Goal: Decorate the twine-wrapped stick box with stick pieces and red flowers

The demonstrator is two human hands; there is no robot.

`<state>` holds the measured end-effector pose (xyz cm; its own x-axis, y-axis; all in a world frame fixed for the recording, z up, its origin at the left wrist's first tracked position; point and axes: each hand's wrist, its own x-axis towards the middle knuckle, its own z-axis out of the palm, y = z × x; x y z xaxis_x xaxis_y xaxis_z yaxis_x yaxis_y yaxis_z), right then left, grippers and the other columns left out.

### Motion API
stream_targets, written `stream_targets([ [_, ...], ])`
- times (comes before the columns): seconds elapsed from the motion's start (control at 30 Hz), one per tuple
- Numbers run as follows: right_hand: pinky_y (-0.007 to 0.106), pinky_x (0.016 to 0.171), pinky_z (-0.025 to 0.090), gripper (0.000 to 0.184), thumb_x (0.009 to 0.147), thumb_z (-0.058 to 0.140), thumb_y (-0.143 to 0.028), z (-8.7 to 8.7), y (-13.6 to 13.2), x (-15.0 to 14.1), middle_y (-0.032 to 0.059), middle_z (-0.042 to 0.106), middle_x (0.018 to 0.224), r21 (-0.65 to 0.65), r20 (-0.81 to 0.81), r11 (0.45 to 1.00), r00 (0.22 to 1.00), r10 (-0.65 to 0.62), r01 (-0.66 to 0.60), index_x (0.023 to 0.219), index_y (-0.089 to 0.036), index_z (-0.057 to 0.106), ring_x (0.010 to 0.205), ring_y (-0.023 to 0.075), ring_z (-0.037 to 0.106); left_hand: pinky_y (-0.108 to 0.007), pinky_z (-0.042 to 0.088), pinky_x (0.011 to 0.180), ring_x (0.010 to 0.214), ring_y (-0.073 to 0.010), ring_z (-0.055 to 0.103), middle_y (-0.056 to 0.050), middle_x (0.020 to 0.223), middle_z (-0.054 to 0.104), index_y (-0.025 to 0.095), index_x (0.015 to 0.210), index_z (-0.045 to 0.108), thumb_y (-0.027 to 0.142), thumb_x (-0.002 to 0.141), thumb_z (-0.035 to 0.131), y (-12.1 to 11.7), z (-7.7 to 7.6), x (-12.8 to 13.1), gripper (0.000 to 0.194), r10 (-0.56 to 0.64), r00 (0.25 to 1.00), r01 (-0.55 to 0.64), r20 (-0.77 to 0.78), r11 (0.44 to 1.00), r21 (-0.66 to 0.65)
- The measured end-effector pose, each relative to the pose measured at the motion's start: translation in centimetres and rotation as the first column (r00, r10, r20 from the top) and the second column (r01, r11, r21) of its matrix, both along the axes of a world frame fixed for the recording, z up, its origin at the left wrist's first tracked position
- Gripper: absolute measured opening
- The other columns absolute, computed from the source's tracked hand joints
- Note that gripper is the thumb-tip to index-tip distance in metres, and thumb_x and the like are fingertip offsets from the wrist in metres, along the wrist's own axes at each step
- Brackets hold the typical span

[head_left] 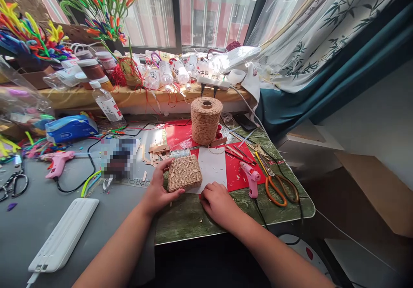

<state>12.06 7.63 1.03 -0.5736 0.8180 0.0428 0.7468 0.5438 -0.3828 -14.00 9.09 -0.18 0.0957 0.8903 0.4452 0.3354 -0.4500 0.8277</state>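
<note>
My left hand (159, 185) grips a twine-wrapped box (185, 172) by its left side, thumb along the near edge and fingers behind. Small pale wood chips are scattered over its top face. Just right of the box, my right hand (217, 200) rests low at the near edge of a white sheet (211, 167), fingers curled in. A bit of red shows by its fingertips; what they hold, if anything, is hidden. Beyond the box stands a large spool of jute twine (207, 120). Wooden craft sticks (158, 149) lie in a loose pile behind my left hand.
To the right lie a pink glue gun (250, 178) and large orange-handled scissors (277, 189) on the green mat. Red paper (240, 172) sits under the white sheet. At left are another pink glue gun (59, 163), a white power bank (64, 234) and a plastic bottle (108, 103).
</note>
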Motion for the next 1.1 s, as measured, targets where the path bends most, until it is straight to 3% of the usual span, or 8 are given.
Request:
stream_targets([
  [0.27,0.038,0.084,0.043,0.008,0.096,0.062,-0.013,0.4,-0.2,0.1,0.0085,0.068,0.096,0.022,-0.087,1.000,0.996,0.013,-0.011,0.093,-0.019,0.067,0.094,0.0253,0.058,-0.058,0.034,0.120,0.147,-0.0412,0.039,-0.017,0.156,0.041,0.026,0.150,0.044,0.050,0.070,0.088,0.1,0.1,-0.1,0.094,-0.017,0.997,0.016,0.079,1.000,0.009],
  [0.37,0.038,0.084,0.045,0.009,0.097,0.060,-0.015,1.4,-0.4,1.2,0.0068,0.066,0.095,-0.024,-0.325,1.000,0.945,-0.022,0.015,0.091,-0.021,0.063,0.092,0.0241,0.058,-0.061,0.035,0.119,0.144,-0.0415,0.041,-0.015,0.149,0.047,0.027,0.140,0.053,0.058,0.066,0.087,-0.1,0.2,-0.7,0.087,0.135,0.988,-0.147,0.079,0.975,0.169],
  [0.43,0.037,0.082,0.046,0.010,0.098,0.059,-0.018,2.2,-0.8,2.0,0.0055,0.064,0.092,-0.073,-0.506,0.997,0.860,-0.069,0.037,0.090,-0.022,0.062,0.090,0.0233,0.058,-0.059,0.043,0.111,0.127,-0.0369,0.056,-0.011,0.132,0.058,0.030,0.129,0.061,0.050,0.069,0.088,-1.2,0.6,-0.7,0.069,0.261,0.963,-0.269,0.073,0.896,0.354],
  [0.5,0.036,0.080,0.047,0.010,0.099,0.060,-0.022,2.9,-1.5,2.4,0.0046,0.062,0.089,-0.136,-0.655,0.989,0.743,-0.140,0.066,0.089,-0.023,0.061,0.087,0.0225,0.058,-0.052,0.054,0.093,0.097,-0.0288,0.066,-0.004,0.105,0.066,0.034,0.113,0.066,0.032,0.071,0.088,-2.9,1.4,0.2,0.048,0.261,0.965,-0.232,0.013,0.832,0.504],
  [0.6,0.035,0.078,0.047,0.012,0.099,0.062,-0.029,3.2,-2.7,2.2,0.0034,0.060,0.088,-0.274,-0.793,0.958,0.544,-0.275,0.086,0.089,-0.023,0.062,0.084,0.0210,0.057,-0.042,0.056,0.068,0.074,-0.0231,0.066,-0.001,0.086,0.069,0.035,0.109,0.065,0.017,0.083,0.075,-5.8,2.9,3.6,0.034,-0.129,0.976,0.179,-0.178,0.936,0.303],
  [0.63,0.034,0.077,0.048,0.013,0.098,0.063,-0.032,3.2,-3.1,1.9,0.0028,0.059,0.087,-0.333,-0.816,0.940,0.475,-0.328,0.077,0.088,-0.023,0.062,0.082,0.0204,0.057,-0.041,0.056,0.067,0.075,-0.0234,0.066,-0.003,0.087,0.070,0.033,0.111,0.065,0.015,0.085,0.072,-6.5,3.4,4.9,0.032,-0.176,0.968,0.212,-0.181,0.956,0.204],
  [0.8,0.031,0.078,0.050,0.021,0.091,0.073,-0.041,2.2,-4.0,0.3,0.0007,0.060,0.084,-0.586,-0.797,0.811,0.192,-0.572,-0.015,0.089,-0.023,0.064,0.081,0.0187,0.058,-0.037,0.057,0.070,0.080,-0.0228,0.069,-0.004,0.090,0.073,0.030,0.106,0.067,0.021,0.088,0.074,-6.5,4.1,9.7,0.022,-0.102,0.989,0.103,-0.103,0.995,0.005],
  [1.1,0.030,0.079,0.050,0.026,0.083,0.082,-0.043,1.4,-3.9,0.0,0.0013,0.067,0.085,-0.687,-0.727,0.718,0.081,-0.682,-0.114,0.087,-0.020,0.070,0.082,0.0179,0.061,-0.032,0.057,0.071,0.078,-0.0192,0.069,-0.001,0.087,0.073,0.027,0.096,0.071,0.028,0.090,0.073,-5.5,3.2,9.9,0.007,-0.046,0.997,0.039,-0.061,0.992,-0.120],
])
